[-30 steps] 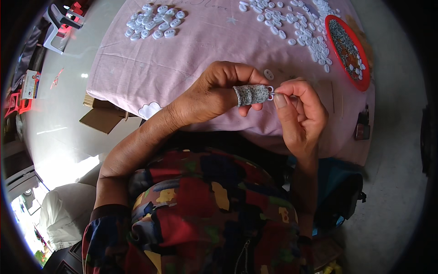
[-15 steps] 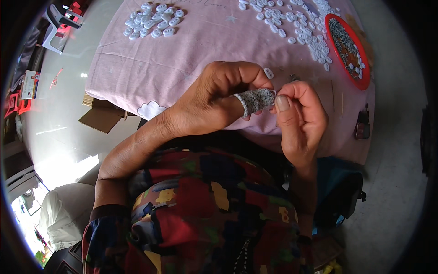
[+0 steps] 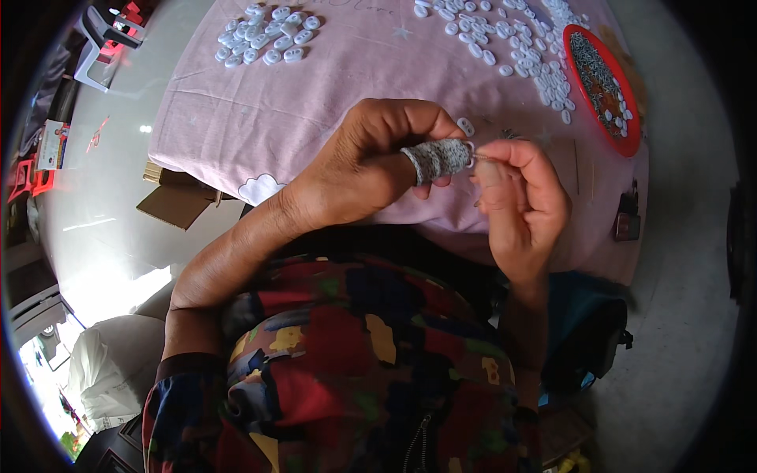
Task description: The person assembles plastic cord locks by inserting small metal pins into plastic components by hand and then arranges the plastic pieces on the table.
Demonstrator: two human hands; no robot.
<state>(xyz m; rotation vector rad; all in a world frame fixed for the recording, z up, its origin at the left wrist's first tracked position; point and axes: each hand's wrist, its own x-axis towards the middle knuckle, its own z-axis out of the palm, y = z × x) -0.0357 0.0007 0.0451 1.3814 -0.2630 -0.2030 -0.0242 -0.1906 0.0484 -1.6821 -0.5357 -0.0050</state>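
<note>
My left hand is closed in a pinch, a grey speckled knitted sleeve covering its thumb. Past the tip of that sleeve shows the pale rim of a small white piece, mostly hidden by the fingers. My right hand meets it from the right, with thumb and forefinger pressed together at the rim. Whatever they pinch is too small to make out. Just beyond the fingers, a white oval piece lies on the pink cloth.
Several white oval pieces are grouped at the far left, and more spread at the far right. A red dish holds small metal parts and a few white pieces. A small dark object lies near the right edge. An open cardboard box stands below left.
My right fingertips have drawn slightly right, away from the left thumb, baring more of the white rim. My left hand has risen and tilted a little.
</note>
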